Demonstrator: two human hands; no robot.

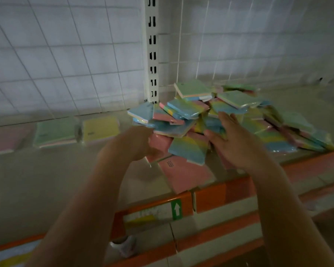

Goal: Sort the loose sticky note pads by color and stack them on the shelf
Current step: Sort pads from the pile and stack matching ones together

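Head view: shelf point(46, 170), wire-grid back; left fingers point(152, 149) grip pink pad point(158, 143), right fingers point(226, 120) spread.

pads point(188, 110): paper, glossy wrap | shelf point(46, 180): smooth, matt | grid back point(66, 54): wire

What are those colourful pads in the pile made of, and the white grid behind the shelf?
The pads in the pile look like layered paper: thin pastel bands show along their edges. A glossy sheen suggests clear plastic wrap, though blur leaves that open. The grid back panel appears to be white-coated metal wire, thin and straight. The slotted upright post looks like painted metal.
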